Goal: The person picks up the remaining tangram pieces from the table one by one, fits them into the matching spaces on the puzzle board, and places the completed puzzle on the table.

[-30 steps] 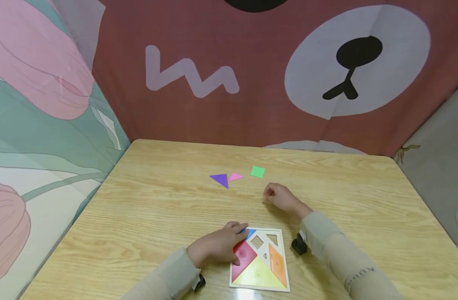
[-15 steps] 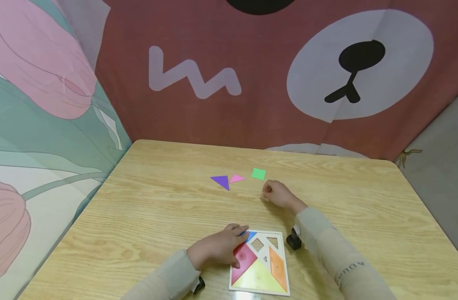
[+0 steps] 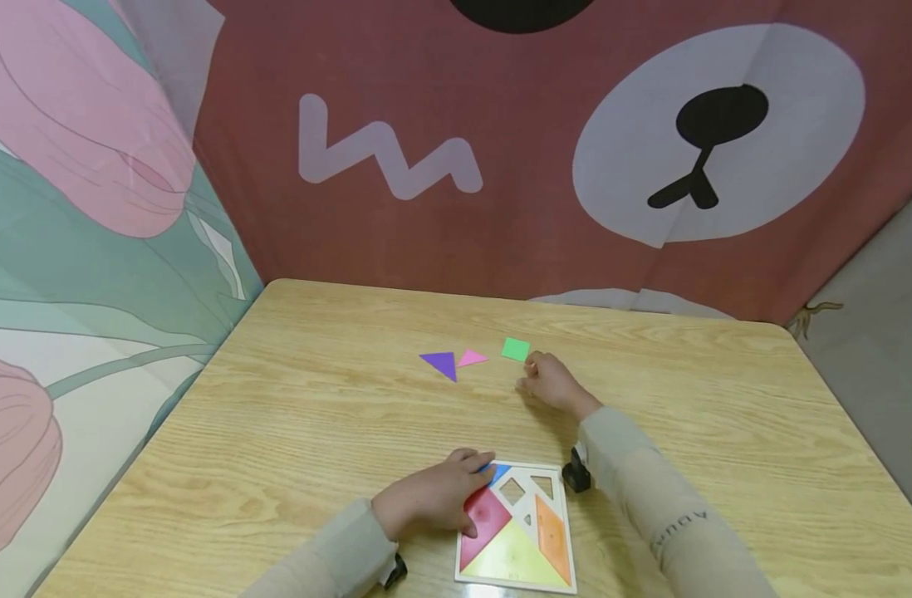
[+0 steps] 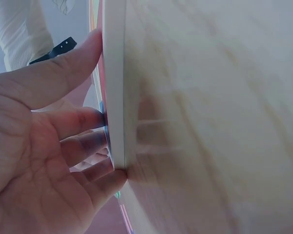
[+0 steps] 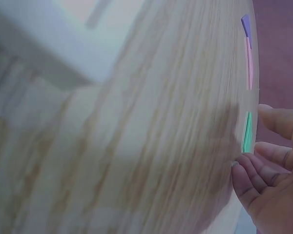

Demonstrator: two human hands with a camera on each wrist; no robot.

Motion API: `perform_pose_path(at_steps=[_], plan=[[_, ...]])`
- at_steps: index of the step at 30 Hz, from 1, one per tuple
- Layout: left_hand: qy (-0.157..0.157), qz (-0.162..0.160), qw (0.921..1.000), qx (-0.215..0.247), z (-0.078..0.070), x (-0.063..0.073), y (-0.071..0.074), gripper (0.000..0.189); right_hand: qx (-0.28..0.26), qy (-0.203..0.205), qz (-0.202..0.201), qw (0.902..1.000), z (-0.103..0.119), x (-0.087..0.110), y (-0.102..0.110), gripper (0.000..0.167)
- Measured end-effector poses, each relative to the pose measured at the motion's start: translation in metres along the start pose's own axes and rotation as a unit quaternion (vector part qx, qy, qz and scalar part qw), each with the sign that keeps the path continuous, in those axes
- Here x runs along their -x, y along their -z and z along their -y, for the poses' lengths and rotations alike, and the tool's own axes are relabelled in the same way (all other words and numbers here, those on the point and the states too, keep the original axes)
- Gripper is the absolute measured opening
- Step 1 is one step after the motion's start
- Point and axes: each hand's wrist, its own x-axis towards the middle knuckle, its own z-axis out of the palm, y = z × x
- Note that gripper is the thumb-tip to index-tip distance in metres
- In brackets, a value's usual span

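Note:
My left hand rests on the left side of a white tangram board. Its fingertips touch the blue piece; the thumb lies on the red piece. In the left wrist view, the little finger meets the board's edge. Up the table, my right hand is beside a flat green square, fingers loosely bent and nothing visibly held. The right wrist view has its fingertips very near the green square; whether they touch is unclear. Yellow and orange pieces lie in the board.
Left of the green square, a pink triangle and a purple triangle lie close together on the wooden table. Several cut-outs, including a square hole, show in the board. A patterned cloth hangs behind the table.
My right hand has moved slightly forward and left, up to the green square. The left hand stays on the board. The head view has shifted slightly.

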Motion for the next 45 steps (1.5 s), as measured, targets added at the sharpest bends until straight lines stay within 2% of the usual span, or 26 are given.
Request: perform_pose_path(at_steps=[9, 20, 30, 39, 45], plan=[[0.007, 0.006, 0.9999, 0.008, 0.000, 0.001, 0.001, 0.078, 0.027, -0.004, 0.000, 0.9996, 0.001, -0.010, 0.002, 0.044], [0.006, 0.007, 1.0000, 0.003, -0.001, 0.003, 0.002, 0.078, 0.054, -0.021, 0.022, 0.9981, 0.006, -0.018, 0.001, 0.051], [0.005, 0.004, 0.9999, 0.008, -0.002, 0.003, 0.003, 0.077, 0.054, -0.030, 0.015, 0.9980, 0.004, -0.022, 0.001, 0.049], [0.005, 0.009, 0.9999, 0.001, -0.003, 0.003, 0.006, 0.078, 0.073, -0.015, 0.026, 0.9969, 0.004, -0.025, -0.003, 0.063], [0.005, 0.016, 0.9998, 0.004, -0.003, 0.004, 0.006, 0.078, 0.080, -0.014, 0.023, 0.9964, 0.007, -0.025, -0.003, 0.062]])
